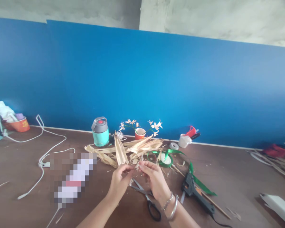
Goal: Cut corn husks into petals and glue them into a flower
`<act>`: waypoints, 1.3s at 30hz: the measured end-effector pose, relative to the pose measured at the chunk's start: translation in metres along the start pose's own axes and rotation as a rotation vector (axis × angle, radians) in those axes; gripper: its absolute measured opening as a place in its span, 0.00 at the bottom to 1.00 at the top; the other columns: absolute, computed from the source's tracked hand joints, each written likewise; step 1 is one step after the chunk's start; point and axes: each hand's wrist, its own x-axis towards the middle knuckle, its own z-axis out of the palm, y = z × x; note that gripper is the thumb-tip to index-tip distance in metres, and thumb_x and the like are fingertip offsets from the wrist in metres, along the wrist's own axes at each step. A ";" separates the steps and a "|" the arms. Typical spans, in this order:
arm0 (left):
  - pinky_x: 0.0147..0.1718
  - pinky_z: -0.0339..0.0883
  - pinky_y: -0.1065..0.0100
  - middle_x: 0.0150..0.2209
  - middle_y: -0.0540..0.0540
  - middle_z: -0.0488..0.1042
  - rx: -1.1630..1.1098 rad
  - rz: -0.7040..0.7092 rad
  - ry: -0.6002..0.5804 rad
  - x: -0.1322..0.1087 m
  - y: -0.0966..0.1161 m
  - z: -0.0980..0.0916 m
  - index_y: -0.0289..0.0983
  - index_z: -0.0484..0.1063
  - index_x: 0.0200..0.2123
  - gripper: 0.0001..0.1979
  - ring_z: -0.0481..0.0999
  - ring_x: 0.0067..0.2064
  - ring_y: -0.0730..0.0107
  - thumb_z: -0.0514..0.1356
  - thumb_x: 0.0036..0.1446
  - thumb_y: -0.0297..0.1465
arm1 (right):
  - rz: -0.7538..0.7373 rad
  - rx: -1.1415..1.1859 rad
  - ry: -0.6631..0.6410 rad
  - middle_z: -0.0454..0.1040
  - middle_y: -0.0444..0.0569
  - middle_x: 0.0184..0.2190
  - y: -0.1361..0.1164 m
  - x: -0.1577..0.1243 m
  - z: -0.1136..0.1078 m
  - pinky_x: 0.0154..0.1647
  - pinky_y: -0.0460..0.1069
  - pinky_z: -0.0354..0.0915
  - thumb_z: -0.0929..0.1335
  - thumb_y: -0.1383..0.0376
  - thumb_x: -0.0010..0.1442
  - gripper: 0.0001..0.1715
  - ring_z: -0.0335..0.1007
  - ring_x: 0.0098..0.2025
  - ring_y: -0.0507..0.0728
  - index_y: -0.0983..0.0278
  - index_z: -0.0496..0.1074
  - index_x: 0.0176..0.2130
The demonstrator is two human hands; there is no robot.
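Note:
My left hand (120,182) and my right hand (154,179) meet over the brown table, fingers pinched on a small pale piece of dried husk (136,165) held between them. A long dried husk leaf (120,151) stands up just above my left fingers. A pile of dried husks (135,147) lies behind my hands. Black-handled scissors (147,199) lie on the table under my wrists. My right wrist wears silver bracelets.
A black glue gun (196,194) and green ribbon (167,156) lie to the right. At the back stand a teal jar (100,132), a red cup of husk flowers (140,128), tape roll (174,146) and white cup (184,140). White cables (44,152) lie left.

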 end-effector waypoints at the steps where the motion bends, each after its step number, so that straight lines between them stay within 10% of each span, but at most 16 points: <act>1: 0.28 0.66 0.69 0.27 0.47 0.77 -0.001 0.000 0.000 0.000 0.000 0.000 0.36 0.74 0.28 0.12 0.74 0.28 0.65 0.59 0.50 0.39 | -0.001 0.000 -0.002 0.70 0.43 0.20 0.000 0.000 0.000 0.20 0.42 0.51 0.75 0.61 0.42 0.12 0.58 0.21 0.47 0.67 0.75 0.26; 39: 0.32 0.61 0.73 0.25 0.50 0.73 -0.449 -0.177 -0.136 -0.002 0.013 0.001 0.35 0.74 0.26 0.10 0.69 0.30 0.71 0.63 0.48 0.37 | -0.152 -0.167 -0.044 0.70 0.43 0.23 -0.009 -0.003 -0.003 0.25 0.44 0.57 0.73 0.57 0.46 0.16 0.58 0.24 0.49 0.64 0.75 0.34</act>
